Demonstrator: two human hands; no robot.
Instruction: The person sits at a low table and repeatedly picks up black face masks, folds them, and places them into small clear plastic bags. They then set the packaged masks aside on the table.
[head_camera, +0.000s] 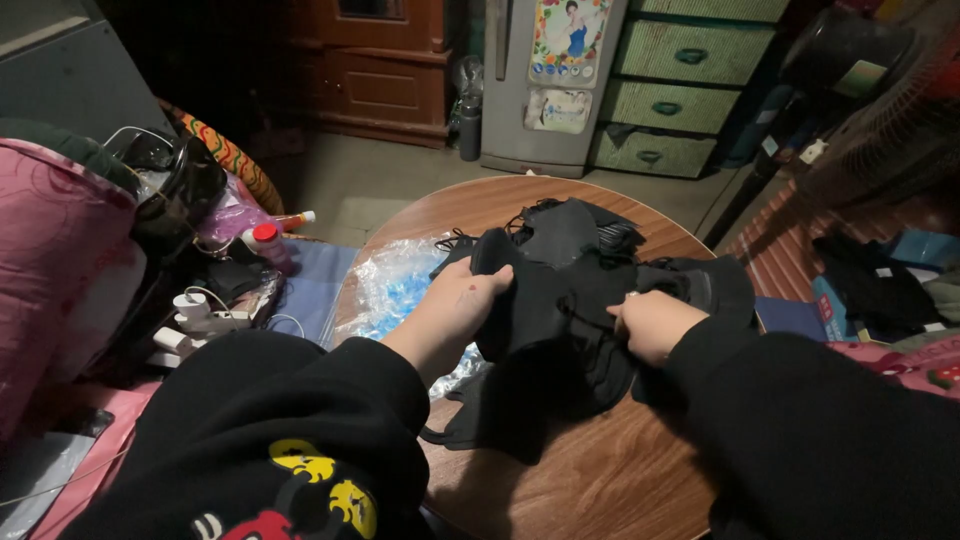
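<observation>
A: Showing where the black cloth (560, 300) lies?
B: On the round wooden bench (600, 480), mid-top, beside a clear plastic bag (395, 285) overhanging the left rim. Bare wood lies open toward the near edge.
A: And the hands?
B: Left hand (462, 305) is closed, fingers curled over the cloth's left fold; right hand (650, 322) pinches its middle. Green drawers (680, 95) stand shut beyond; contents hidden.

Round wooden table (600, 470), clear plastic bag (395, 285), green drawers (680, 95), red-capped bottle (268, 243)
</observation>
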